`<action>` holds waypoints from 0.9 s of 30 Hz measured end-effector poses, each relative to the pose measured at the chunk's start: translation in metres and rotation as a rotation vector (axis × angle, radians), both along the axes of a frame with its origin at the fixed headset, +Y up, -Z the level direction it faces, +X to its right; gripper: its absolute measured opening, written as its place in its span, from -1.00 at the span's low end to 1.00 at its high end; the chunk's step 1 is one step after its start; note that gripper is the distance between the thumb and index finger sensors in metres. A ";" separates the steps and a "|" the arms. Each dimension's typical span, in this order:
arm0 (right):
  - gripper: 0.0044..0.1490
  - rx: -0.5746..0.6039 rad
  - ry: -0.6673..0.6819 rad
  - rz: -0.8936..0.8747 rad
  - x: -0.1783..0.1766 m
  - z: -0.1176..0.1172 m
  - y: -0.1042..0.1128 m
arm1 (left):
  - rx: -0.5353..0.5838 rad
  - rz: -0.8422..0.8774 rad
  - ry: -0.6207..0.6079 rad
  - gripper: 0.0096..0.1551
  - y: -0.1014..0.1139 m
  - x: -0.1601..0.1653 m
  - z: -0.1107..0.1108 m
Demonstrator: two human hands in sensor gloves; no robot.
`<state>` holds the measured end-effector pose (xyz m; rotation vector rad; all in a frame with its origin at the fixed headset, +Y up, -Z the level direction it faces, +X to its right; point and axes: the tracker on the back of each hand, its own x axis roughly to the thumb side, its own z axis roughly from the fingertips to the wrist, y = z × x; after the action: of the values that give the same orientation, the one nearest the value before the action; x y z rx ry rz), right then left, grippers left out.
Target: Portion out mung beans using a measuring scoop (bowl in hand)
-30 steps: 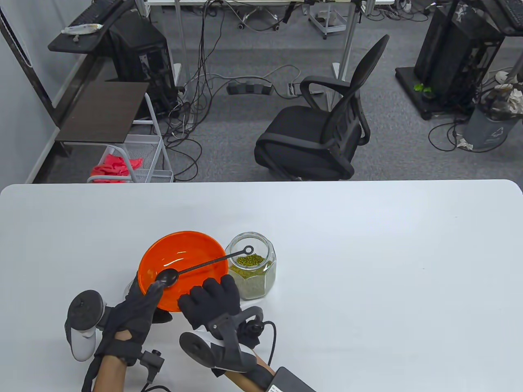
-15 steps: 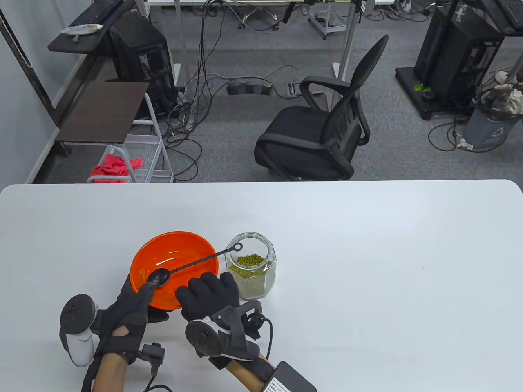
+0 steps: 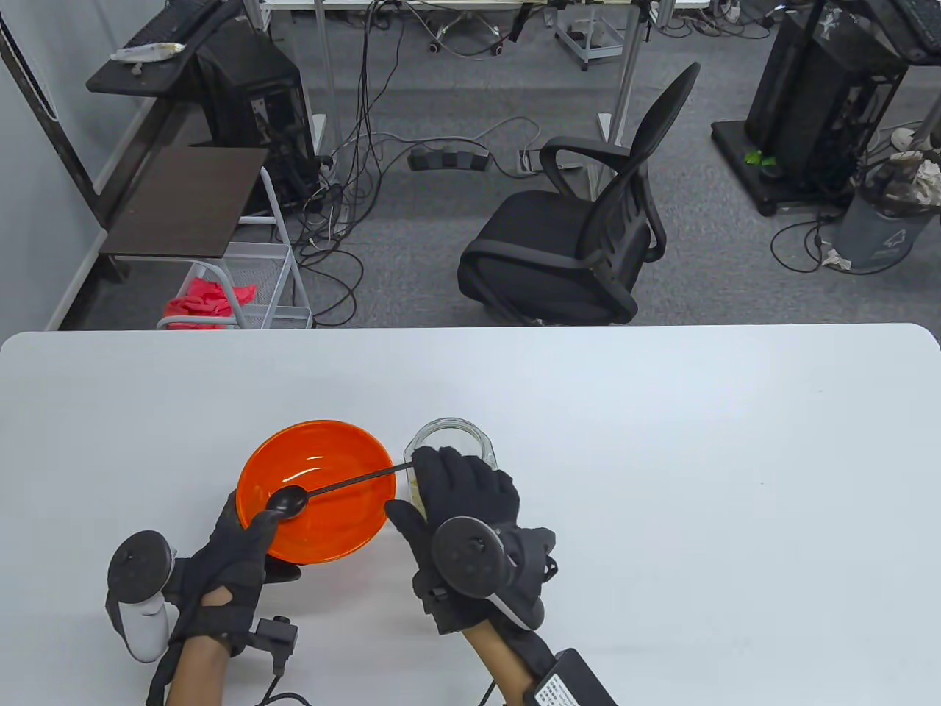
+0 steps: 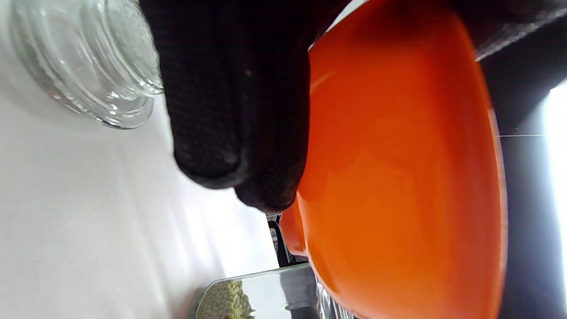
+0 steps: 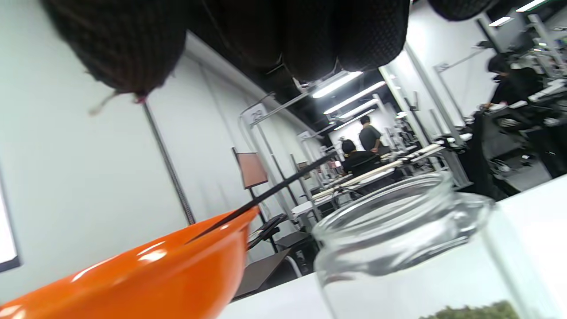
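Holding orange bowl (image 3: 316, 489) lower left, left hand (image 3: 235, 559) steadying; right hand (image 3: 459, 500), fingers straight, grip holding nothing, reaching scoop handle (image 3: 353, 482) over jar (image 3: 448, 434).

- surface (image 3: 662, 456): white top, rounded far corners, fills the near half of the table view
- glass jar (image 3: 450, 435) stands on it, near-left of centre, upright, no lid on; mung beans (image 5: 469, 311) in the lower part
- orange bowl (image 3: 323, 507) just left of the jar; can't tell if its base touches the surface or is held clear
- second clear glass piece (image 4: 88, 62), ribbed rim, on the surface near the bowl; only the left wrist view shows it
- rest of the top is plain white
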<state>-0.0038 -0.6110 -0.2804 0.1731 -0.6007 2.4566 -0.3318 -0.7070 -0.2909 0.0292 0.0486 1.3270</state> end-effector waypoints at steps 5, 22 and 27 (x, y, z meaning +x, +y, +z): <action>-0.06 -0.037 -0.036 -0.063 0.019 -0.009 -0.008 | -0.024 -0.021 0.013 -0.13 0.000 0.001 0.001; -0.15 -0.331 0.104 -0.372 0.025 -0.038 -0.057 | -0.032 -0.030 -0.012 -0.17 -0.001 0.006 0.001; -0.26 -0.333 0.142 -0.470 0.024 -0.039 -0.062 | -0.034 -0.031 -0.011 -0.17 -0.002 0.006 0.001</action>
<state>0.0202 -0.6728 -0.3193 0.0615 -0.1398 2.0270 -0.3256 -0.7086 -0.2901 -0.0067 0.0611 1.2948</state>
